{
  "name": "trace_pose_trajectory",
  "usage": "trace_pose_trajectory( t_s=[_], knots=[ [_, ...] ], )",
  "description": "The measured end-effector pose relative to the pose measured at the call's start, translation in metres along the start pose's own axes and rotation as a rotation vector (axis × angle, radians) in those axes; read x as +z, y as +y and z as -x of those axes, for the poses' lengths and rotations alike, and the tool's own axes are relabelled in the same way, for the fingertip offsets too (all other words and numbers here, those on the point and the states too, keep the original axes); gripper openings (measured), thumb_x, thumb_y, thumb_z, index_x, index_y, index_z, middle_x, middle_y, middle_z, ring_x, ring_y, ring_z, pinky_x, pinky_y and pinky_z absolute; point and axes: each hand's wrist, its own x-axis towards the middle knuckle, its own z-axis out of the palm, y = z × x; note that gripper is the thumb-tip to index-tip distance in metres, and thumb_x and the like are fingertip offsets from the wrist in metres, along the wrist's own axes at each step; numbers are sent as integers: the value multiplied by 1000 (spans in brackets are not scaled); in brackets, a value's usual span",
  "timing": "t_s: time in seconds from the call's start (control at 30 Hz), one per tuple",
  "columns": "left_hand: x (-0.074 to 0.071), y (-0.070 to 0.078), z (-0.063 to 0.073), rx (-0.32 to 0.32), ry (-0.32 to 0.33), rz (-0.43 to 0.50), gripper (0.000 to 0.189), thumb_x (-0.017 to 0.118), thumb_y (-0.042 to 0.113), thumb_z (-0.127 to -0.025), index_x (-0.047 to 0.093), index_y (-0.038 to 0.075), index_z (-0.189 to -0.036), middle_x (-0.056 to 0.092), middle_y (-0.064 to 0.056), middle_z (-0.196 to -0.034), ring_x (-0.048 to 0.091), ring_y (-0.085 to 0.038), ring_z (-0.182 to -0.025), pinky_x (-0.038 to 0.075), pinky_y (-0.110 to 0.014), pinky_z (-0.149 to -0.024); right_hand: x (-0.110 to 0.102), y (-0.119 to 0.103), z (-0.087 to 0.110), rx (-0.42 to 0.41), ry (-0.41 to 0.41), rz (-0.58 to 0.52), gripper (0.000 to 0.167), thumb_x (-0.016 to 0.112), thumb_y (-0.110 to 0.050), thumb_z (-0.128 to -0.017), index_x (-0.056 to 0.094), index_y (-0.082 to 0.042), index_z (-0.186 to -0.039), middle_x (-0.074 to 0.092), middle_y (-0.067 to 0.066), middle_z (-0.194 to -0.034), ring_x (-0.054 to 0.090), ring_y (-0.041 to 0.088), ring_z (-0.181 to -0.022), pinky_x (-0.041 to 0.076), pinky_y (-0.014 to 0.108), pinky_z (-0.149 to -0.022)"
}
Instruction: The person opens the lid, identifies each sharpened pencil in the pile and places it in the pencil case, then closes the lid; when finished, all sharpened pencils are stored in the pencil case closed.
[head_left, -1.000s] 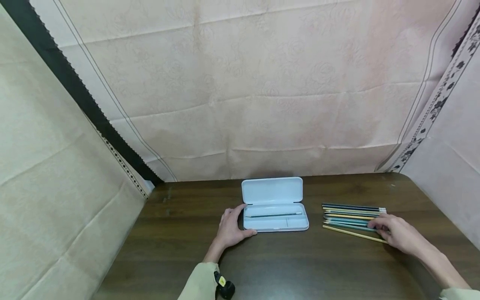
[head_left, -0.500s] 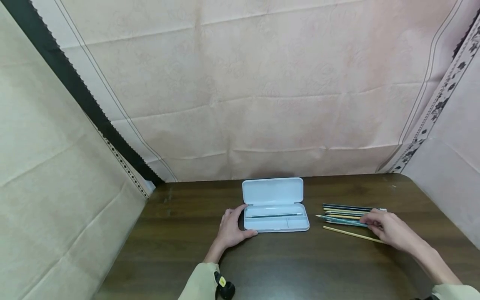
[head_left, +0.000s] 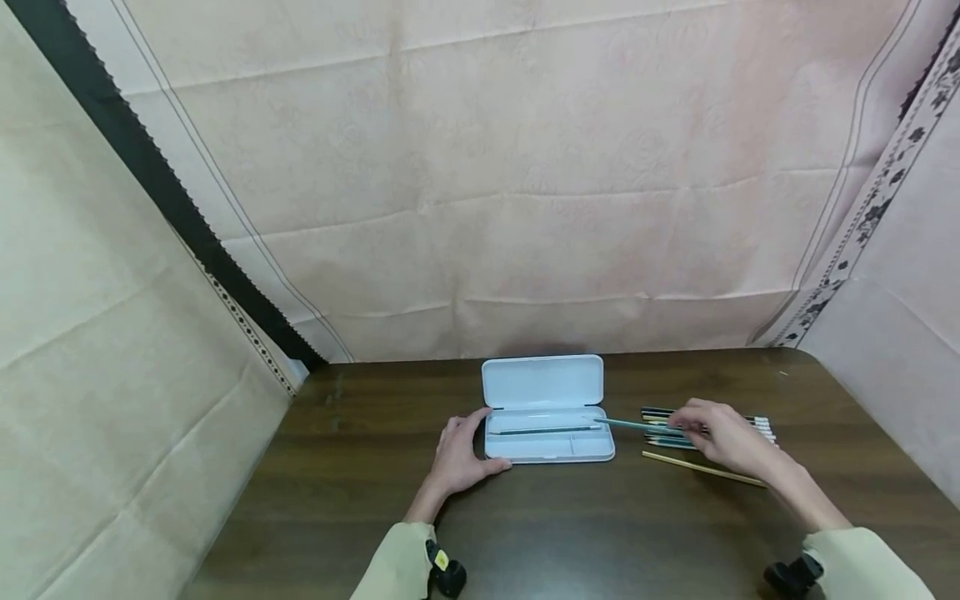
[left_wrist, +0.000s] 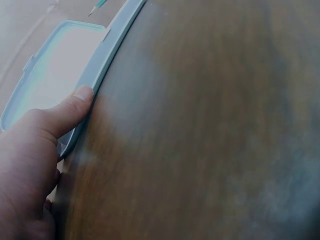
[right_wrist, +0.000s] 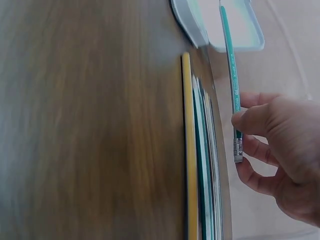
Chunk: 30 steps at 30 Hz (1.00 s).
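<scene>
A light-blue pencil case [head_left: 543, 380] lies with its lid raised at the back of the table, one dark pencil [head_left: 546, 431] lying inside. My left hand [head_left: 459, 460] grips its left end, thumb on the front wall and index finger at the rear corner; in the left wrist view the thumb presses the case's side [left_wrist: 112, 47]. My right hand [head_left: 723, 433] pinches a green pencil [right_wrist: 231, 70] near its eraser end, with thumb and fingers. The pencil's point overlaps the case's right edge in the head view. Under the right hand lies a row of pencils [head_left: 663, 442].
A single yellow pencil [head_left: 697, 468] lies slightly apart in front of the row. The brown wooden table [head_left: 570, 533] ends at a pale cloth wall [head_left: 480, 208] behind, with more cloth at both sides. Each wrist wears a black device.
My right hand has picked a green pencil out of the row and carried it left, up to the case. My left hand has stayed at the case.
</scene>
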Motion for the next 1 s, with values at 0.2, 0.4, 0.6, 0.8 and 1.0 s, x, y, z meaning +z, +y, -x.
trace_pose_trajectory(
  t_s=[0.2, 0.4, 0.6, 0.8, 1.0],
  knots=[
    [-1, -1, 0, 5, -1, 2, 89, 85, 49, -75, 46, 16, -149, 56, -8, -134, 43, -28, -118, 38, -51, -95, 12, -9, -17, 11, -41, -54, 34, 75, 14, -79, 74, -10, -102, 62, -6, -89, 51, 4, -72, 49, 27, -62],
    [-1, -2, 1, -2, -3, 7, 90, 85, 51, -75, 46, 17, -149, 55, -8, -134, 43, -27, -118, 38, -51, -96, 21, -17, -31, 9, -73, -64, 30, 74, 12, -81, 73, -11, -100, 63, -4, -91, 53, 5, -72, 50, 27, -63],
    [0, -2, 0, -17, -7, 16, 90, 85, 51, -75, 46, 18, -149, 55, -7, -133, 43, -26, -118, 39, -50, -95, 28, -26, -44, -4, -90, -75, 27, 73, 11, -83, 74, -10, -100, 64, -2, -91, 52, 7, -72, 50, 27, -64],
    [-1, -2, 1, -18, -10, 14, 90, 85, 51, -75, 47, 17, -148, 55, -6, -133, 43, -26, -117, 39, -50, -95, 34, -34, -55, -15, -90, -88, 26, 74, 10, -83, 75, -9, -101, 65, -1, -92, 54, 8, -73, 52, 28, -67],
    [-1, -1, 0, -17, -12, 16, 90, 85, 51, -75, 47, 18, -148, 55, -6, -133, 43, -26, -116, 39, -49, -95, 40, -37, -63, -35, -103, -104, 28, 73, 11, -83, 76, -8, -104, 67, -1, -95, 58, 10, -78, 55, 33, -73]
  ],
)
